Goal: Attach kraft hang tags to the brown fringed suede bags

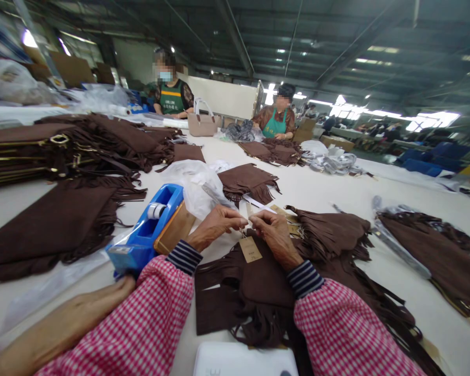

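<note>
My left hand (221,224) and my right hand (274,233) meet over the table, fingertips pinched close together. Between them they hold the thin string of a tan paper hang tag (250,249), which dangles just below the fingers; the string itself is barely visible. Beneath the tag lies a dark brown fringed bag (264,282), its strips spread toward me. More tan tags (293,228) lie just past my right hand, beside another brown fringed piece (332,230). A blue tape dispenser (151,224) stands left of my left hand.
Another person's hand (119,290) reaches in from the left to the dispenser. Brown bags (19,151) are stacked at left; more lie at right (438,250). A white device (245,360) sits in front. Plastic wrap (191,183) lies ahead. Two co-workers stand across the table.
</note>
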A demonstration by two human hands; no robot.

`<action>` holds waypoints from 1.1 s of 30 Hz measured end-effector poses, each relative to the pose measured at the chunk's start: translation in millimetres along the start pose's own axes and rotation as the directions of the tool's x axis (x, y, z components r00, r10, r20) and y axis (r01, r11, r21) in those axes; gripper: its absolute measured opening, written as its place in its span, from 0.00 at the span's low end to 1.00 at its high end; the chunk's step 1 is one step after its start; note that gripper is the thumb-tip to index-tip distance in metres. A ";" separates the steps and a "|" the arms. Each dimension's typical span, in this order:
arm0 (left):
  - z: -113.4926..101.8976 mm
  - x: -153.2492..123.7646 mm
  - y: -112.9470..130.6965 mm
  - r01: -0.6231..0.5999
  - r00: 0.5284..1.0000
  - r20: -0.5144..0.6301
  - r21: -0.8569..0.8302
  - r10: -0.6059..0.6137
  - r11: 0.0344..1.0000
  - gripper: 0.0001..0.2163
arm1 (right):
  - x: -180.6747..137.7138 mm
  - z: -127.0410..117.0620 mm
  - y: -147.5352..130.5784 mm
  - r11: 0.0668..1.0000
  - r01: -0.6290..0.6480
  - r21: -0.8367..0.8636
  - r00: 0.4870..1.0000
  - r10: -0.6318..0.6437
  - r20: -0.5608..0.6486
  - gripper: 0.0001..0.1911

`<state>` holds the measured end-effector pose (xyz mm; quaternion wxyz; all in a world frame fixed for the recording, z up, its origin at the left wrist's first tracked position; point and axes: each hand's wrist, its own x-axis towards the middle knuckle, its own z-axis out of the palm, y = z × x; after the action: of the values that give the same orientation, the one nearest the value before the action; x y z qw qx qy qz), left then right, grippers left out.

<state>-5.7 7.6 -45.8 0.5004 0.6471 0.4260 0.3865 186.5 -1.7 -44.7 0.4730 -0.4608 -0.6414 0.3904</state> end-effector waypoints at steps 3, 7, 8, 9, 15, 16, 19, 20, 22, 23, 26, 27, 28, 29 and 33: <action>-4.1 -1.1 3.0 -0.012 1.000 -0.028 -0.033 0.011 0.999 0.11 | 1.5 -1.0 4.1 1.000 -0.008 -0.024 1.000 0.007 -0.023 0.16; -1.8 -1.4 0.4 0.022 0.999 -0.031 -0.291 -0.033 0.957 0.11 | 3.4 -3.0 8.7 0.994 -0.043 -0.101 0.999 0.043 -0.003 0.15; -0.4 -1.3 -1.2 0.042 0.999 0.000 -0.365 -0.045 0.930 0.11 | 2.8 -4.7 8.6 0.990 -0.047 -0.134 0.998 0.052 0.033 0.14; 1.0 -1.2 -2.8 0.060 0.998 0.033 -0.424 -0.050 0.904 0.11 | 1.4 -7.2 7.7 0.985 -0.042 -0.167 0.996 0.054 0.073 0.12; 4.7 -1.8 -4.8 0.077 0.996 0.077 -0.652 -0.036 0.754 0.09 | -22.1 -26.6 -10.5 0.939 0.115 -0.323 0.930 0.012 0.367 0.14; 4.6 -2.0 -4.4 0.080 0.997 0.064 -0.693 -0.049 0.716 0.08 | -26.9 -26.7 -13.8 0.915 0.150 -0.375 0.907 0.024 0.421 0.16; 3.6 -2.3 -4.5 0.079 0.996 0.031 -0.783 -0.088 0.617 0.07 | -38.4 -18.9 -21.2 0.772 0.298 -0.562 0.881 0.004 0.474 0.16; 3.1 -2.2 -5.1 0.074 0.996 0.024 -0.796 -0.091 0.601 0.07 | -40.8 -15.1 -22.7 0.723 0.341 -0.600 0.878 -0.018 0.478 0.14; 2.2 -1.9 -6.7 0.065 0.996 0.019 -0.796 -0.083 0.601 0.06 | -42.5 -9.7 -24.7 0.670 0.399 -0.627 0.870 -0.061 0.488 0.09; 1.7 -1.7 -7.6 0.061 0.997 0.021 -0.786 -0.072 0.616 0.05 | -41.8 -9.1 -25.4 0.663 0.414 -0.623 0.869 -0.084 0.488 0.07; 1.6 -0.9 -10.5 0.051 0.999 0.046 -0.727 -0.026 0.685 0.06 | -32.3 -15.6 -27.5 0.708 0.399 -0.584 0.895 -0.162 0.415 0.07; 2.2 -0.6 -11.8 0.048 0.999 0.050 -0.704 -0.018 0.708 0.07 | -26.6 -19.2 -28.2 0.748 0.366 -0.553 0.910 -0.166 0.379 0.08; 2.9 -0.3 -13.3 0.046 0.999 0.047 -0.683 -0.020 0.729 0.09 | -20.0 -22.6 -28.9 0.797 0.319 -0.513 0.926 -0.146 0.349 0.10; 3.9 -0.1 -15.0 0.046 0.999 0.037 -0.666 -0.029 0.744 0.10 | -12.5 -25.4 -29.5 0.845 0.261 -0.466 0.935 -0.102 0.339 0.11; 8.0 1.5 -21.7 0.031 0.998 -0.022 -0.637 -0.057 0.770 0.16 | 18.3 -24.8 -30.9 0.945 0.061 -0.320 0.903 0.084 0.422 0.11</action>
<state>-1.3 9.5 -68.6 0.6900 0.4219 0.2952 0.5087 201.2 9.1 -5.1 0.2347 -0.4388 -0.7826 0.3740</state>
